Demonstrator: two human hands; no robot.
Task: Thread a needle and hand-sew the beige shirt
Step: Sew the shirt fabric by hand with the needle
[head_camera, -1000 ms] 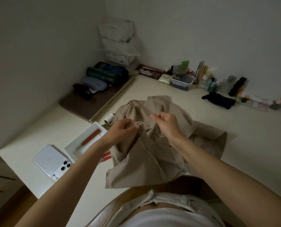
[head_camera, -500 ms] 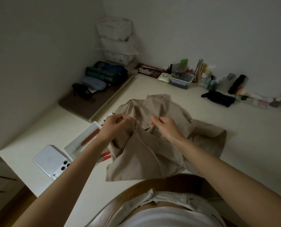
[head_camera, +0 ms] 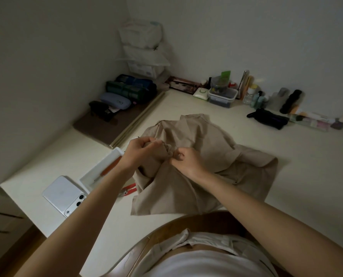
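Lying crumpled on the desk [head_camera: 286,186], the shirt [head_camera: 206,144] looks light, soft and limp, likely to sag and slip unless bunched near the seam. The left hand [head_camera: 139,154] has fingers [head_camera: 149,141] clenched round a raised fold; the right hand [head_camera: 187,162] pinches cloth just beside it, needle too small to see. Best held taut between both

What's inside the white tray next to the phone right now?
An orange-handled tool lies lengthwise in the white tray, metal tip toward the phone. The left forearm crosses the tray's right side, so anything under it is hidden.
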